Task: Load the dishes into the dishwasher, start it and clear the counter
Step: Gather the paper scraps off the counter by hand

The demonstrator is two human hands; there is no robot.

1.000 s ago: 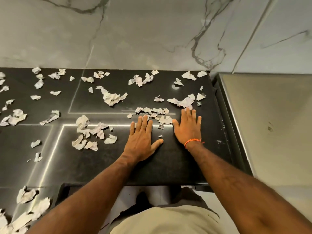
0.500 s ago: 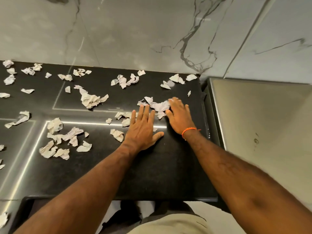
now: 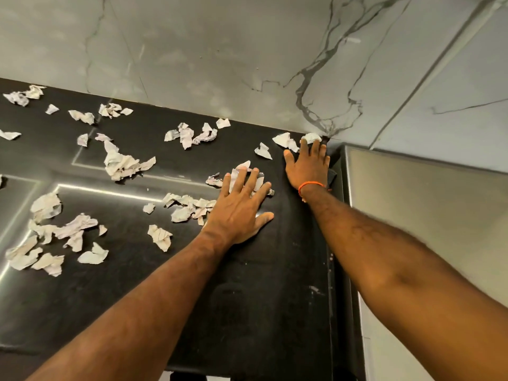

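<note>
Torn, crumpled paper scraps (image 3: 121, 165) litter the black counter (image 3: 261, 298). My left hand (image 3: 242, 207) lies flat on the counter, its straight fingers pressing on a small heap of scraps (image 3: 247, 171). My right hand (image 3: 309, 166), with an orange band on the wrist, lies flat near the counter's far right corner. Its fingertips touch a crumpled scrap (image 3: 312, 138) by the wall. Another scrap (image 3: 286, 141) lies just left of those fingers. No dishes or dishwasher are in view.
A grey marble wall (image 3: 220, 50) runs along the counter's back. A steel surface (image 3: 426, 215) adjoins the counter on the right. More scraps (image 3: 55, 237) lie across the left half, and a row (image 3: 187, 204) sits left of my left hand.
My right hand has slid away from me to the far right corner of the counter. My left hand moved forward onto the gathered scraps. The view shifted right.
</note>
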